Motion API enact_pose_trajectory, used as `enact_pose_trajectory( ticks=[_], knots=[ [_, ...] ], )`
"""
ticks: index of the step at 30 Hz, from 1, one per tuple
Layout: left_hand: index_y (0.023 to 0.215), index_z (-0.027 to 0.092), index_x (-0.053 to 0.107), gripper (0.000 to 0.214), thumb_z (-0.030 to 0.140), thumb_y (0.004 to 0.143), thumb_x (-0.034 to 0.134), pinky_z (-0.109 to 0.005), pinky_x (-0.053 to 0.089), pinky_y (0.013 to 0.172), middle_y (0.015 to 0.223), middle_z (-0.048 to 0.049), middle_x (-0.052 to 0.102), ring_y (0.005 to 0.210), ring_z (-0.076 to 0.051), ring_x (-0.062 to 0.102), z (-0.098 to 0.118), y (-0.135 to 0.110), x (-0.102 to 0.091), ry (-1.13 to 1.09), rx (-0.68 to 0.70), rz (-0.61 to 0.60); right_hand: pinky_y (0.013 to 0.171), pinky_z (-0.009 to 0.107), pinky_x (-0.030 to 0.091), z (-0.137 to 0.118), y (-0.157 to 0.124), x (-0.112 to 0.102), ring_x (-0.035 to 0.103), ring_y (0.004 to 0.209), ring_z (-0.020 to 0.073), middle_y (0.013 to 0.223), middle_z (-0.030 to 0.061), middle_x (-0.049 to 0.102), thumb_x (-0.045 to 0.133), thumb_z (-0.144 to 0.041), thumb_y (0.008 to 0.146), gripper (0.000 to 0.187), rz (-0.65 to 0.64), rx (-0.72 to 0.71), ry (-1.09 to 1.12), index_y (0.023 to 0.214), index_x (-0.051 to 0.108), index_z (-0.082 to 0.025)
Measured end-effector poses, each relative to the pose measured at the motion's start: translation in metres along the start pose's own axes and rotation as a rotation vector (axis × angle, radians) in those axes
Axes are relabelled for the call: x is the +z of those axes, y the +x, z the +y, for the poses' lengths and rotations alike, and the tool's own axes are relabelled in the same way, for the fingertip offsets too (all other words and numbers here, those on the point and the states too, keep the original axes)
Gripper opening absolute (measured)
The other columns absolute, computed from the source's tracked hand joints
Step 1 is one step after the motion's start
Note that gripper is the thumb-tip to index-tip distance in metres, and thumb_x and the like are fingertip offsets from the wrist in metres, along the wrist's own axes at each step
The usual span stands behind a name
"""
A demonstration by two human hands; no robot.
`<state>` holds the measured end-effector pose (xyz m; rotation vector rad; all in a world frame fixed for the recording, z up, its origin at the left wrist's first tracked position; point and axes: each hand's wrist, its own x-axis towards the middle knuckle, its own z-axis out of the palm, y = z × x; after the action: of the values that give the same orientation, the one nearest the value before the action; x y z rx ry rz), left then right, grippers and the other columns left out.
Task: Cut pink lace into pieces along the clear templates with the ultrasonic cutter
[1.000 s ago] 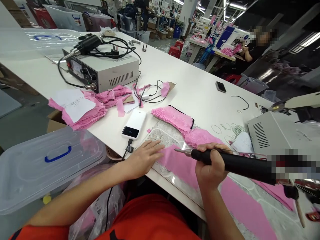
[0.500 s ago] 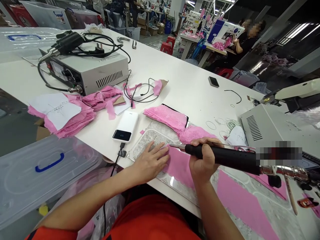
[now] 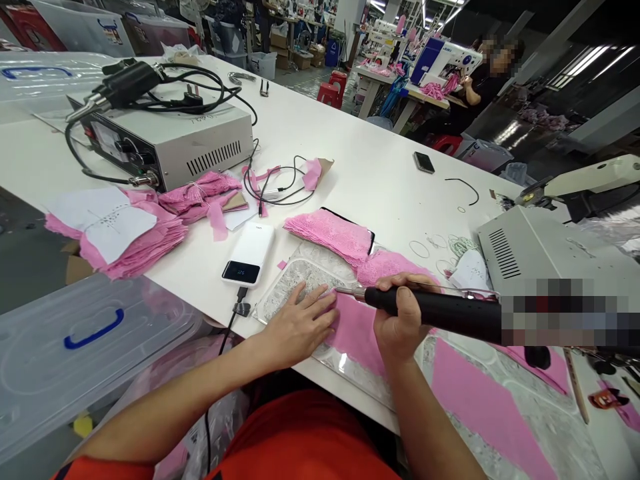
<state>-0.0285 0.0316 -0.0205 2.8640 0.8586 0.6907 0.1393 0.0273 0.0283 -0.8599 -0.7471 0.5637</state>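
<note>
My left hand [image 3: 303,327] lies flat with fingers spread on the left edge of a pink fabric piece [image 3: 361,337]. That piece rests on a clear, patterned plastic sheet [image 3: 295,273]. In my right hand [image 3: 403,320] is a black-handled pen-like tool with a metal tip [image 3: 445,313], pointing left. Its tip meets the fabric's upper left corner, close to my left fingertips. Behind the tool lie a stack of pink lace pieces [image 3: 330,233] and more pink lace [image 3: 395,265]. To the right, another flat pink piece [image 3: 490,407] is spread on plastic.
A white power bank [image 3: 249,255] with a plugged-in cable sits left of the plastic. Farther back stand a grey control box [image 3: 170,143] and bundled pink pieces [image 3: 135,240]. A second grey box [image 3: 545,250] is at right, a phone [image 3: 423,162] beyond. A person sews in the background.
The view has shifted slightly. The tool and my right hand have moved a little to the left; my left hand keeps its place on the fabric.
</note>
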Motion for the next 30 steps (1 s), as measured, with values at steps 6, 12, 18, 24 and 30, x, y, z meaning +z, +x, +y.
enact_pose_trajectory(
  ticks=[6,12,18,24,30],
  knots=[
    [0.117,0.018,0.060,0.027,0.028,0.097,0.046,-0.052,0.029,0.110,0.134,-0.0085,0.057,0.131,-0.029,0.046,0.000,0.000,0.001,-0.009,0.000,0.003,0.063,0.030,0.048,0.003,0.000,-0.002,0.056,0.061,0.0097,0.074,-0.0056,0.056,0.061,-0.017,0.072,0.011,-0.050,-0.066,-0.008,0.078,0.053,-0.021],
    [0.117,0.016,0.060,0.027,0.028,0.097,0.045,-0.054,0.029,0.111,0.134,-0.0098,0.057,0.131,-0.030,0.045,0.001,-0.006,-0.004,-0.009,0.015,0.014,0.066,0.031,0.048,0.001,0.001,-0.002,0.057,0.061,0.0097,0.073,-0.0059,0.056,0.061,-0.016,0.071,0.013,-0.035,-0.036,0.006,0.081,0.053,-0.021],
    [0.121,0.014,0.059,0.029,0.025,0.097,0.046,-0.052,0.029,0.113,0.129,-0.0106,0.061,0.133,-0.028,0.044,0.008,-0.033,-0.016,-0.015,-0.015,0.081,0.064,0.030,0.047,-0.010,-0.002,-0.001,0.054,0.060,0.0086,0.073,-0.0059,0.052,0.060,-0.019,0.070,0.013,0.003,0.040,0.049,0.079,0.052,-0.021],
    [0.124,0.015,0.058,0.032,0.022,0.094,0.051,-0.054,0.025,0.115,0.131,-0.0117,0.059,0.134,-0.029,0.043,0.010,-0.051,-0.018,0.009,-0.047,0.137,0.066,0.030,0.048,-0.010,-0.012,0.003,0.053,0.061,0.0083,0.074,-0.0060,0.052,0.061,-0.020,0.070,0.014,-0.059,0.057,0.028,0.081,0.052,-0.022],
    [0.125,0.017,0.058,0.033,0.022,0.094,0.050,-0.054,0.021,0.117,0.131,-0.0118,0.060,0.135,-0.027,0.041,0.010,-0.060,-0.015,0.018,-0.074,0.126,0.065,0.030,0.047,-0.008,-0.014,0.005,0.053,0.061,0.0086,0.074,-0.0059,0.052,0.062,-0.022,0.070,0.015,-0.076,0.058,0.032,0.081,0.053,-0.022]
  ],
)
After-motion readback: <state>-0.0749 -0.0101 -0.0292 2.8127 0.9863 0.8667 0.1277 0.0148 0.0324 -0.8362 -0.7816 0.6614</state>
